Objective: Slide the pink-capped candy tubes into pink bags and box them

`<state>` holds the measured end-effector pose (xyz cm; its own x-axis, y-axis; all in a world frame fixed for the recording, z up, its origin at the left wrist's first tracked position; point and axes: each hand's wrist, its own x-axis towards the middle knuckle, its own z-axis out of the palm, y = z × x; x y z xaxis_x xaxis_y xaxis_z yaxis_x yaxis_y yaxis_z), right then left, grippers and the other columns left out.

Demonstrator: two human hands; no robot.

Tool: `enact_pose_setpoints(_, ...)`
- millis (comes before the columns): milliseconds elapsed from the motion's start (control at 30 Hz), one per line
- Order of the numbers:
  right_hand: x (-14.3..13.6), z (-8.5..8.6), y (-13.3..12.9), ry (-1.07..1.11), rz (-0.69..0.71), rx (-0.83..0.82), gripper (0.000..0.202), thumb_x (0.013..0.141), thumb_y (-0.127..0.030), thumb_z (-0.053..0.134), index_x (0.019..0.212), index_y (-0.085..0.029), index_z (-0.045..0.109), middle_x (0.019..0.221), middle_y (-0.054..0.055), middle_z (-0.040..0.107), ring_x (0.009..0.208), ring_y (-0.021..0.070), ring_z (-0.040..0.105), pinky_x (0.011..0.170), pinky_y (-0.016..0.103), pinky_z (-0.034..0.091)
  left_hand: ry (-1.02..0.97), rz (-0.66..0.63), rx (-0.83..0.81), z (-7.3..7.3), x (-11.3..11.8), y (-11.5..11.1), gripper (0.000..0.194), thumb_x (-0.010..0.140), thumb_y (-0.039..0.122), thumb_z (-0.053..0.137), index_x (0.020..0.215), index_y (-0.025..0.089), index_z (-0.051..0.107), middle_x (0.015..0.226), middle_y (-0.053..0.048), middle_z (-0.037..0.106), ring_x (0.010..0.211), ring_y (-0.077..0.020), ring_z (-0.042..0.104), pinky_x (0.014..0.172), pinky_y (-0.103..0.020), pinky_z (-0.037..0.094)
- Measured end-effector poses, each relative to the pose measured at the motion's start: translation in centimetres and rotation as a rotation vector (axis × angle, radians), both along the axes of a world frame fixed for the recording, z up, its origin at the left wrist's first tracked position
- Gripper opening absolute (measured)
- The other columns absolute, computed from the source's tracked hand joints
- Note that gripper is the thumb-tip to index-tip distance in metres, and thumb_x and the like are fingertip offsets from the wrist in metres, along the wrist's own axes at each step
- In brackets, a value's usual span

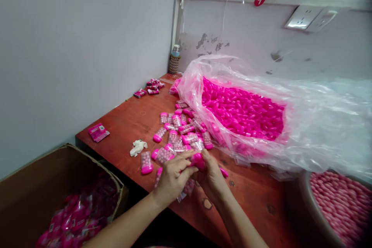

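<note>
1. The left hand (175, 172) is closed, its fingers and thumb gripping a bottle (197, 159) from the side.
2. The right hand (211, 170) is gripping the same bottle, with its thumb at the pink end. Its other fingers are partly hidden.
3. The bottle is held between both hands, above the table (247, 205). Fingers cover most of its body, so I cannot tell whether its cap is fully seated.
4. The step in hand looks like closing the bottle: one hand steadying, the other working at the cap. That is a judgement from the grip.
5. The next move seems to call for firm, straight pressure on the cap while the left hand braces the body, then a check that it sits level.
6. A loose pink piece (223, 173) lies just beside the right hand, probably a cap.
7. Just beyond the hands is a loose heap of filled, pink-ended bottles (173, 137); one (147, 162) lies apart on the left.
8. Behind the heap, a clear bag (190, 81) gapes around many pink caps (242, 112).
9. Farther out, a tub (303, 193) of pink beads (340, 201) is at the right, and a box (29, 174) of pink packets (78, 217) at the left.
</note>
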<state>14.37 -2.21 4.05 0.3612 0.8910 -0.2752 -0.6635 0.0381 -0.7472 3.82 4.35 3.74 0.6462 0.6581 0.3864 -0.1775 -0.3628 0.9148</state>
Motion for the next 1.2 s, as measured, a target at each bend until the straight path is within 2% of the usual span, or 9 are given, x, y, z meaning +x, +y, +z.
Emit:
enact_pose_setpoints(133,0.8,-0.5,-1.1,0.037,0.130,0.038,0.045,0.077,-0.057,0.046,0.094,-0.018,0.061,0.082,0.007,0.066,0.071,0.0193,0.062,0.062,0.032,0.049,-0.035,-0.150,-0.443,0.8,-0.2,0.4,0.017,0.075,0.023,0.059,0.086,0.016,0.069,0.097,-0.008,0.066,0.093,-0.0228,0.059,0.083,-0.033,0.043)
enact_pose_setpoints(233,0.8,-1.2,-1.9,-0.028,0.085,0.044,0.031,0.076,-0.045,0.055,0.095,-0.021,0.059,0.088,0.005,0.065,0.074,0.0190,0.061,0.063,0.032,0.049,-0.124,-0.243,-0.775,0.5,-0.2,0.2,0.020,0.074,0.024,0.060,0.087,0.011,0.068,0.077,-0.008,0.067,0.073,-0.0189,0.062,0.069,-0.029,0.047)
enact_pose_setpoints(333,0.2,-1.8,-2.2,-0.196,0.016,0.033,0.031,0.069,-0.031,0.066,0.098,-0.023,0.058,0.083,0.002,0.065,0.070,0.0173,0.060,0.061,0.029,0.048,-0.173,-0.275,-0.956,0.0,-0.1,-0.5,0.018,0.072,0.024,0.063,0.077,0.008,0.068,0.068,-0.007,0.066,0.063,-0.0154,0.061,0.064,-0.026,0.046)
enact_pose_setpoints(400,0.0,-2.1,-2.2,-0.320,-0.012,0.035,0.036,0.065,-0.024,0.069,0.100,-0.022,0.058,0.075,0.000,0.064,0.062,0.0147,0.058,0.057,0.026,0.047,-0.194,-0.301,-1.022,-0.2,0.0,-1.0,0.017,0.070,0.024,0.065,0.076,0.007,0.067,0.068,-0.007,0.066,0.061,-0.0143,0.060,0.064,-0.025,0.046)
enact_pose_setpoints(500,0.2,-2.0,-2.3,-0.368,-0.051,0.010,0.025,0.069,-0.026,0.065,0.092,-0.020,0.060,0.066,-0.002,0.061,0.050,0.0101,0.052,0.049,0.022,0.043,-0.265,-0.242,-1.116,-0.3,0.2,-1.1,0.014,0.066,0.021,0.069,0.069,0.008,0.066,0.066,-0.005,0.065,0.060,-0.0114,0.059,0.063,-0.022,0.046)
enact_pose_setpoints(700,0.5,-1.4,-3.8,-0.278,-0.128,-0.029,0.021,0.073,-0.028,0.061,0.091,-0.019,0.057,0.083,0.003,0.061,0.064,0.0147,0.058,0.055,0.026,0.047,-0.276,-0.012,-1.270,-0.7,-0.3,-0.1,0.009,0.064,0.013,0.069,0.067,0.007,0.064,0.064,-0.006,0.066,0.058,-0.0125,0.061,0.059,-0.022,0.050)
enact_pose_setpoints(900,-0.2,-1.7,-4.9,-0.372,-0.151,-0.149,0.022,0.072,-0.034,0.062,0.085,-0.018,0.055,0.074,0.001,0.059,0.057,0.0137,0.057,0.051,0.024,0.044,-0.281,0.093,-1.382,-1.4,-0.6,0.0,0.003,0.073,0.010,0.060,0.073,0.009,0.063,0.067,-0.006,0.067,0.059,-0.0136,0.063,0.057,-0.024,0.053)
enact_pose_setpoints(1033,1.4,-2.2,-7.0,-0.769,-0.210,-0.348,0.030,0.075,-0.044,0.054,0.087,-0.017,0.058,0.071,0.002,0.060,0.057,0.0157,0.054,0.051,0.024,0.041,-0.296,0.113,-1.397,-1.7,-0.8,0.2,0.003,0.073,0.009,0.059,0.071,0.010,0.061,0.065,-0.004,0.066,0.057,-0.0130,0.063,0.055,-0.023,0.054)
enact_pose_setpoints(1200,3.2,-3.4,-10.8,-1.413,0.036,-0.801,0.037,0.080,-0.050,0.040,0.086,-0.022,0.063,0.080,0.006,0.064,0.073,0.0236,0.059,0.058,0.029,0.042,-0.272,0.133,-1.434,-1.6,-0.5,0.2,0.004,0.073,0.009,0.059,0.070,0.010,0.060,0.061,-0.003,0.065,0.052,-0.0118,0.061,0.051,-0.022,0.053)
